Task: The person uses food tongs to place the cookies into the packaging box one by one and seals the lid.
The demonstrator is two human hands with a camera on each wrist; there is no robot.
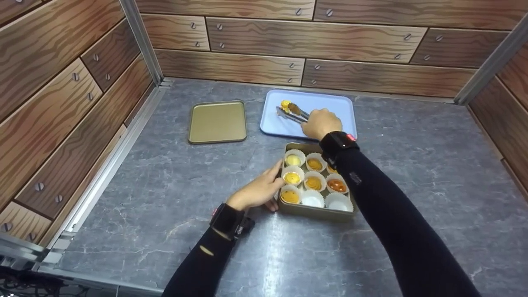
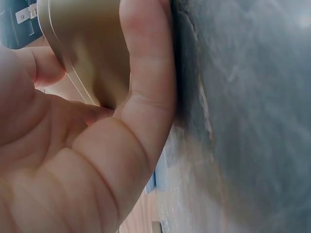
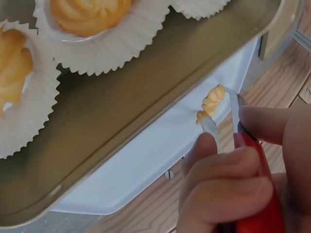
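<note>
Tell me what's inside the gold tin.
In the gold tin sit white paper cups: seven hold cookies, two in the front row look empty. The right arm covers part of the back-right one, so its contents show only partly.

My left sleeve [image 1: 198, 268] is black and has one small oval spot [image 1: 206, 250]; my right sleeve [image 1: 390, 214] is also black, with a faint grey marking [image 1: 354, 178] near the wrist. I wear a left wrist device [image 1: 226, 218] and a right wrist device [image 1: 339, 145], both black, each with a small red tab [image 1: 351, 137].
</note>
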